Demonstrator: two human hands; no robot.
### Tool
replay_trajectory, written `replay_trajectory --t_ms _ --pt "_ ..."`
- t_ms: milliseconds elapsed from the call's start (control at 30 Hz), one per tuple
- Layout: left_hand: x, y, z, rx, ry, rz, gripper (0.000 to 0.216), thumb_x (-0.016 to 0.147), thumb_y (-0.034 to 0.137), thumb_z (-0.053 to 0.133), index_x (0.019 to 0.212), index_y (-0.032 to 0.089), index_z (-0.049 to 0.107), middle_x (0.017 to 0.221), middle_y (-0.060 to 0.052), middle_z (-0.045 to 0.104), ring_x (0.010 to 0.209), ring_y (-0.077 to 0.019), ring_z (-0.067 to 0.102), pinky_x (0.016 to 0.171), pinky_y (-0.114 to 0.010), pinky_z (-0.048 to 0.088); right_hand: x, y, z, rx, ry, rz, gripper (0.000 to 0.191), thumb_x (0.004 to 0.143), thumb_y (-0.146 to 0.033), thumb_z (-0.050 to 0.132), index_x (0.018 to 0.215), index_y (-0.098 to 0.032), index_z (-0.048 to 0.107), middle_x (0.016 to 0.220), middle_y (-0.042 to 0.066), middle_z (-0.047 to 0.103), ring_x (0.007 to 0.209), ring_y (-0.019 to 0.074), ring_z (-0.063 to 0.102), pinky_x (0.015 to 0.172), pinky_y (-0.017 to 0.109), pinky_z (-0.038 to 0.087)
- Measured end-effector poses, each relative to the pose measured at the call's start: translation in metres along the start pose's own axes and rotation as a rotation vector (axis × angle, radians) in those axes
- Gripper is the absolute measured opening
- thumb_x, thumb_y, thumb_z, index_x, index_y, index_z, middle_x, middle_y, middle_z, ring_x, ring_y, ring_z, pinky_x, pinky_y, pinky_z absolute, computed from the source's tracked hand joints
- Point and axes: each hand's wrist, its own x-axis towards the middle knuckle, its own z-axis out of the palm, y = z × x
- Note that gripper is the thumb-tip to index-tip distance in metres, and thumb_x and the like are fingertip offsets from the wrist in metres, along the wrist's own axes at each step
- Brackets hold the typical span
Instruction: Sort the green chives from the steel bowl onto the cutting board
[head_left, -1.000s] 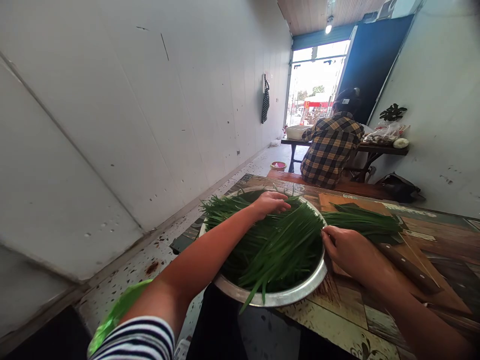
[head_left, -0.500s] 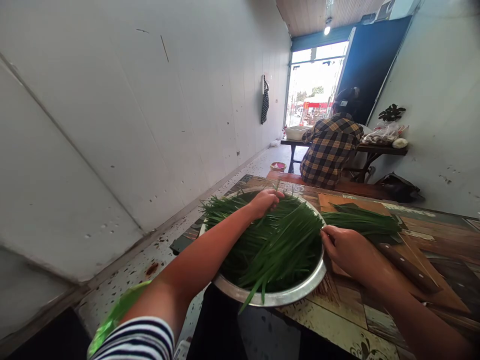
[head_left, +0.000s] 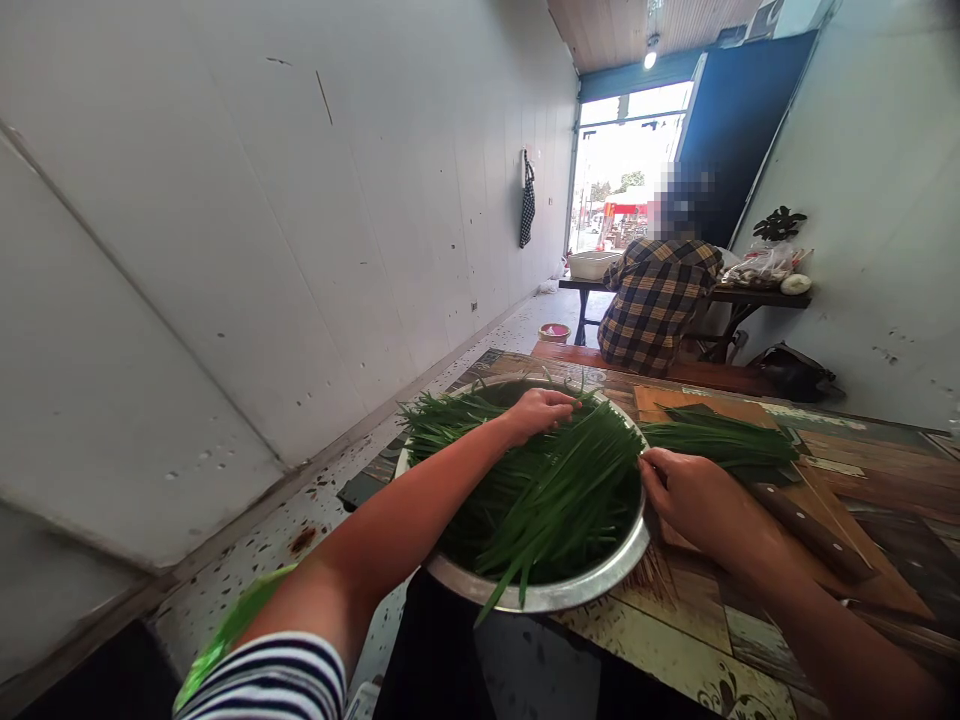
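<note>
A wide metal bowl full of long green garlic chives stands at the near table edge, some leaf tips hanging over its front rim. Reaching across from the left, my left hand is over the far side of the bowl. Its fingers are closed in a pinch among the chives; what lies between them is too small to make out. At the bowl's right rim, my right hand has thumb and fingers pinched on the edge, where the chives' ends also meet. A second bunch of chives lies beyond that hand on a wooden cutting board.
A knife handle rests on the board beside my right forearm. Thin brownish stalks lie under the bowl's right side. A green plastic bag is down left. Ahead, a person in a checked shirt sits at another table with a white tub.
My left hand has shifted a little to the right over the chives, its fingers reaching further across. My right hand stays at the bowl's rim.
</note>
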Motion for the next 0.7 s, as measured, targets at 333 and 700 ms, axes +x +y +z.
replay_trajectory --t_ms 333,700 --pt "-0.0012 -0.0014 0.0036 0.023 0.000 0.019 0.036 0.073 0.039 0.064 0.095 0.012 0.071 0.063 0.000 0.059 0.043 -0.0016 0.033 0.043 -0.018 0.024 -0.0001 -0.0004 -0.0017 0.022 -0.015 0.019 0.033 0.089 -0.031 0.036 0.080 -0.019 0.065 0.075 0.006 0.070 0.066 0.0166 0.062 0.058 0.026 0.033" --pt "-0.0019 0.0005 0.0088 -0.060 0.079 0.061 0.025 0.069 0.025 0.068 0.088 0.009 0.071 0.069 -0.004 0.065 0.050 -0.0041 0.044 0.047 -0.019 0.033 -0.0010 0.0018 0.0019 0.016 0.030 -0.009 0.033 0.089 -0.030 0.035 0.081 -0.019 0.066 0.075 0.006 0.070 0.066 0.0165 0.063 0.059 0.026 0.035"
